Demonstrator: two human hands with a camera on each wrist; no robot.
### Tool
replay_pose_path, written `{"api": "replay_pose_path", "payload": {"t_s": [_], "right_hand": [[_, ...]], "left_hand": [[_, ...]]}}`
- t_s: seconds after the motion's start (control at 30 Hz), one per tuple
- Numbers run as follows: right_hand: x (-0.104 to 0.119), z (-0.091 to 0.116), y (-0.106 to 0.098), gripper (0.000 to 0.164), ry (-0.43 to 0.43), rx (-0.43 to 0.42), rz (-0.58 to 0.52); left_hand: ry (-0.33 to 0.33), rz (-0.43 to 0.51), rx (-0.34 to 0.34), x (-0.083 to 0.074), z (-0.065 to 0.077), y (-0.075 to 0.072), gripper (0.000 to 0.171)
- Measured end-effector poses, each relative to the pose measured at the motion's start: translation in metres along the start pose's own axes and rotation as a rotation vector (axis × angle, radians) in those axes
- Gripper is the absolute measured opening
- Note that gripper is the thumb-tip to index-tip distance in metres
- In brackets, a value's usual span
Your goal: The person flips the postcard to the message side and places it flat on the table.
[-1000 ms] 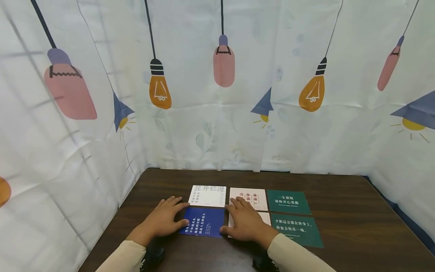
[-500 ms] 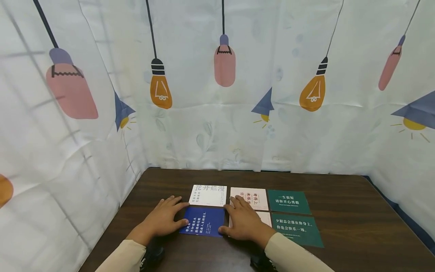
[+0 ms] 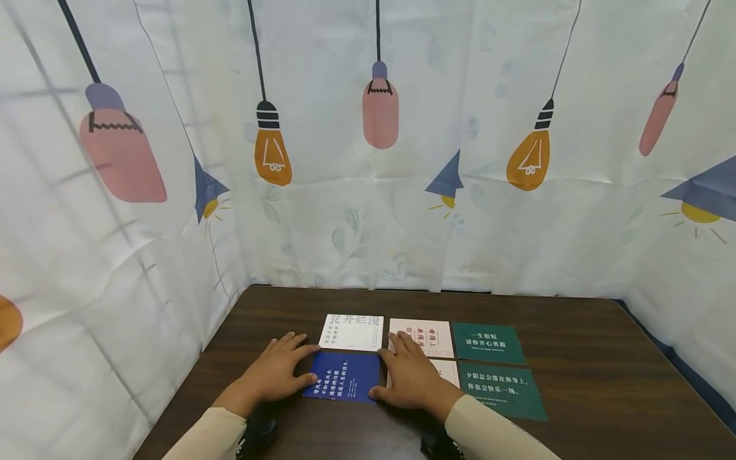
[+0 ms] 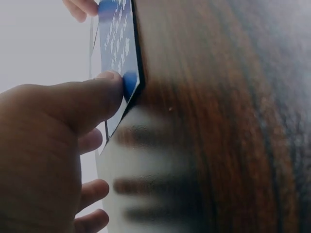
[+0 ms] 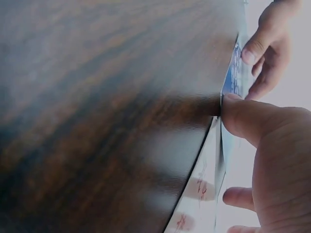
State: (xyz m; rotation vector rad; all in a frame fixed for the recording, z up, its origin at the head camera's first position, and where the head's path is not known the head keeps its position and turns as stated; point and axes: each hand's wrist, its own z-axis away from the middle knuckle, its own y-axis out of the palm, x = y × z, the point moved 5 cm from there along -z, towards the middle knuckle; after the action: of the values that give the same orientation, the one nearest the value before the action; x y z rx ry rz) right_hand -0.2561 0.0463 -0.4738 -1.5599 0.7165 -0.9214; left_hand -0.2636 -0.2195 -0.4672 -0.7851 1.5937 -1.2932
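A blue card (image 3: 347, 380) with white lettering lies flat on the dark wood table, directly below a white card (image 3: 351, 333). My left hand (image 3: 275, 370) is at its left side, fingers spread and thumb touching the lower left part. On the opposite side, my right hand (image 3: 411, 377) has its thumb (image 5: 233, 109) on the lower right corner and its index finger near the upper right corner. A pale pink card (image 3: 439, 338) and a second pale card (image 3: 447, 370) sit to the right, partly covered by the right hand.
Two green cards, an upper one (image 3: 489, 343) and a lower one (image 3: 506, 391), complete the right column. Around the table (image 3: 604, 358) hangs a white curtain (image 3: 368, 236) printed with lamps and bulbs. Dark wrist devices sit under both wrists.
My right hand has shifted slightly left, its thumb further over the blue card's corner. The left hand stays almost where it was, and the cards show hardly any movement.
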Motion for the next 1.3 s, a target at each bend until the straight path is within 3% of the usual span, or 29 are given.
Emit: {"api": "replay_pose_path", "payload": {"t_s": [0.23, 0.73, 1.3], "right_hand": [[-0.001, -0.002, 0.002, 0.085, 0.011, 0.015, -0.001], [0.000, -0.004, -0.002, 0.080, -0.008, -0.036, -0.048], [0.006, -0.002, -0.010, 0.080, -0.035, -0.136, -0.059]], "left_hand": [[-0.004, 0.017, 0.013, -0.002, 0.001, 0.001, 0.060], [-0.023, 0.040, 0.020, -0.004, -0.001, -0.002, 0.058], [0.001, 0.085, -0.106, -0.001, -0.008, -0.002, 0.055]]}}
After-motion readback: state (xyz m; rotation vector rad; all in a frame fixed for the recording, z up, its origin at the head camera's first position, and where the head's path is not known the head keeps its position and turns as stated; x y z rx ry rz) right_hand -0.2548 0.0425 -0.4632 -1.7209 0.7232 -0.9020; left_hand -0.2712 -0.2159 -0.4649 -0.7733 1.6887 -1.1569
